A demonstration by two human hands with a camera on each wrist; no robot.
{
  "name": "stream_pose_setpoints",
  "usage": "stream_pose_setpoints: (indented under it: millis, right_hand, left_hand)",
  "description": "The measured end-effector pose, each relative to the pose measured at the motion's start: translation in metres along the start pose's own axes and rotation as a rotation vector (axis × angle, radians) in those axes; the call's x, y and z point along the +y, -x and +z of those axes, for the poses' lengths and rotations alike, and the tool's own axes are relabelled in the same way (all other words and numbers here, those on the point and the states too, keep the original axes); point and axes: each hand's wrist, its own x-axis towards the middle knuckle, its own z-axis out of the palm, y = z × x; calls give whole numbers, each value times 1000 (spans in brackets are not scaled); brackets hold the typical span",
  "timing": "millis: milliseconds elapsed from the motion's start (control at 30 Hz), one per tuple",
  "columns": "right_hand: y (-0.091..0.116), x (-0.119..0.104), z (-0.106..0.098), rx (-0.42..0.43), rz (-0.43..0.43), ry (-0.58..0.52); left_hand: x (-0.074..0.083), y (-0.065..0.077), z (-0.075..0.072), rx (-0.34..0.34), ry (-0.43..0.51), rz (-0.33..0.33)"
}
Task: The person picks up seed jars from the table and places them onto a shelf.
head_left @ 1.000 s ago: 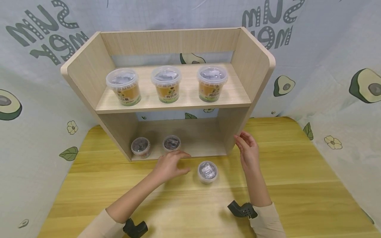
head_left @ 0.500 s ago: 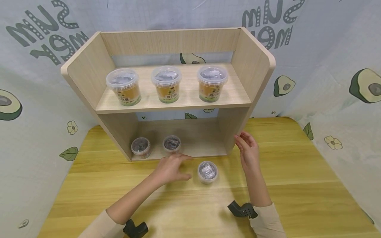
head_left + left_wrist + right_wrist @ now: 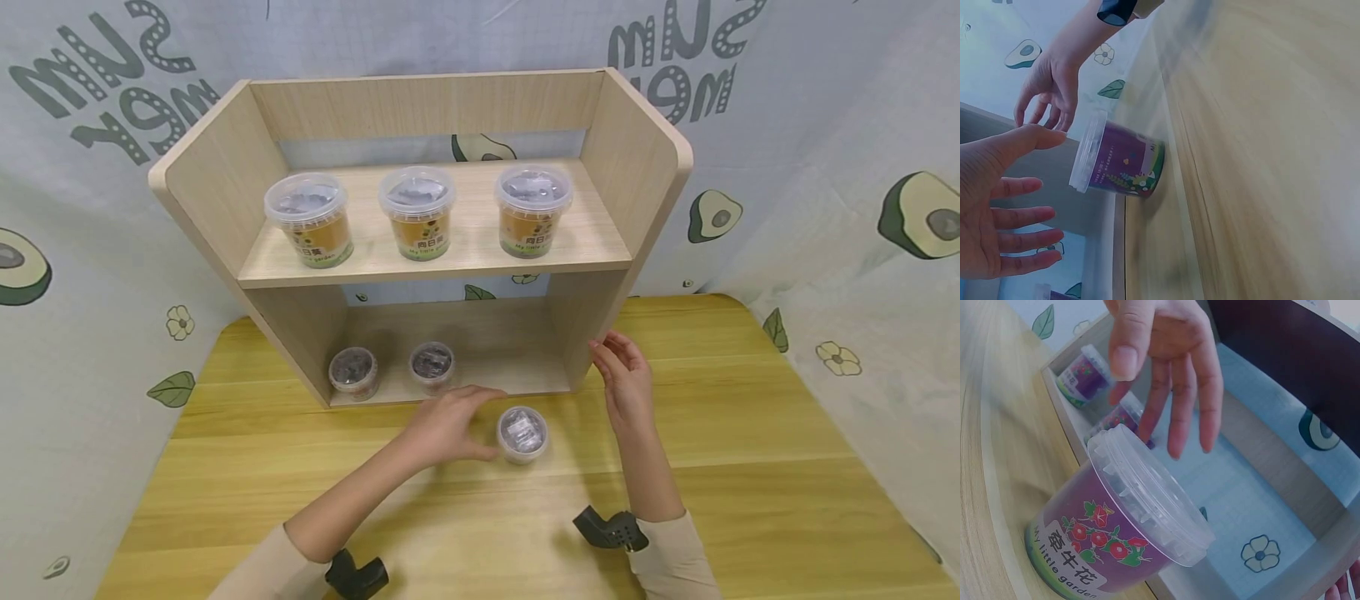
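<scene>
My left hand (image 3: 450, 425) reaches over the table with fingers and thumb spread, just left of a clear-lidded plastic tub (image 3: 522, 433). In the left wrist view its thumb overlaps the lid's edge, and the palm holds nothing. The right wrist view shows the tub's purple label (image 3: 1107, 534) with red flowers and the words "My little garden"; it stands upright on the wood. At the right, my right hand (image 3: 628, 379) rests its loosely bent fingertips against the front edge of the shelf unit's side panel (image 3: 600, 325).
Three orange-labelled tubs (image 3: 418, 212) stand on the upper board (image 3: 472, 258) of the pale wooden shelf unit. Two more tubs, a left one (image 3: 353, 372) and a middle one (image 3: 432, 367), stand on the lower board (image 3: 510, 358). Behind hangs a printed cloth (image 3: 817, 250).
My left hand has moved right, from in front of the middle lower tub to beside the tub on the table. The right hand and the tubs have stayed in place.
</scene>
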Motion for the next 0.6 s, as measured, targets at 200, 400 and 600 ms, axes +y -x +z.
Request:
stream_pose_setpoints:
  millis: [200, 400, 600]
  right_hand:
    - [1, -1, 1, 0, 6, 3]
    - [1, -1, 1, -5, 5, 6]
    - [1, -1, 0, -3, 4, 18]
  left_hand:
    - [3, -4, 0, 13, -2, 24]
    - [6, -7, 4, 8, -24, 12]
    - [9, -11, 9, -2, -29, 3]
